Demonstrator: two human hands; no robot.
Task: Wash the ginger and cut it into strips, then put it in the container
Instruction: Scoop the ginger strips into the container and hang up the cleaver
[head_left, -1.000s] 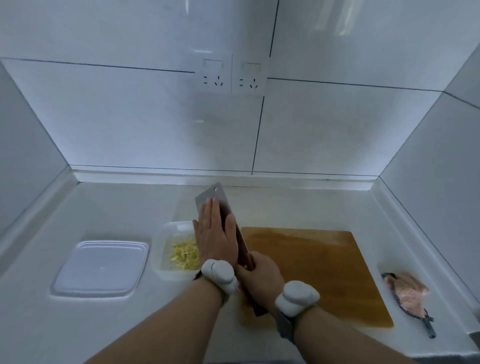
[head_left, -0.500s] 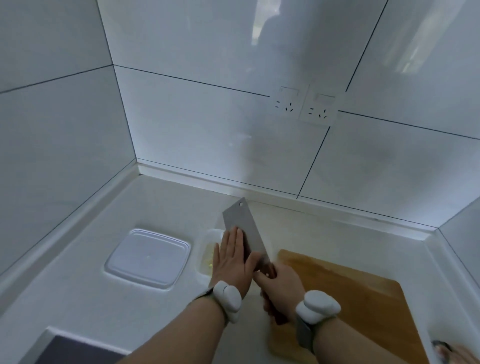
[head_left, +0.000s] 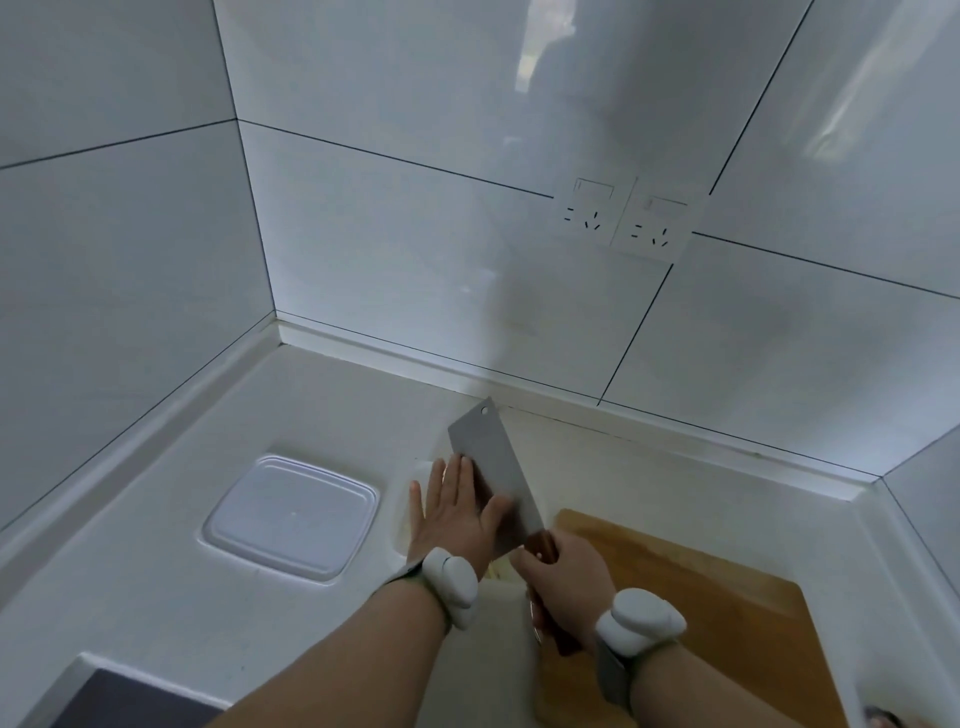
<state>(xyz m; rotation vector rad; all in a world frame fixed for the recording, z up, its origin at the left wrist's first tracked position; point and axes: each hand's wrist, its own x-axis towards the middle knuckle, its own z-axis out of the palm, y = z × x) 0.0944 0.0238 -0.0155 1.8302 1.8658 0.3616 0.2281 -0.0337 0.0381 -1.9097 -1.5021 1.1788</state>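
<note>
My right hand (head_left: 563, 574) grips the brown handle of a cleaver (head_left: 496, 467), whose broad grey blade is tilted over a clear plastic container (head_left: 402, 519). My left hand (head_left: 454, 512) lies flat with straight fingers against the blade's left face, above the container. The hands and blade hide most of the container; a few pale yellow ginger strips (head_left: 500, 570) show by my left wrist. The wooden cutting board (head_left: 701, 597) lies to the right of the container.
The container's clear lid (head_left: 292, 514) lies on the white counter to the left. Tiled walls close the counter at the back and left, with two sockets (head_left: 626, 221). A dark sink edge (head_left: 119, 699) shows bottom left.
The view has swung left and up, so the cutting board and the fish piece have slid toward the right edge. Both hands stay on the cleaver over the container.
</note>
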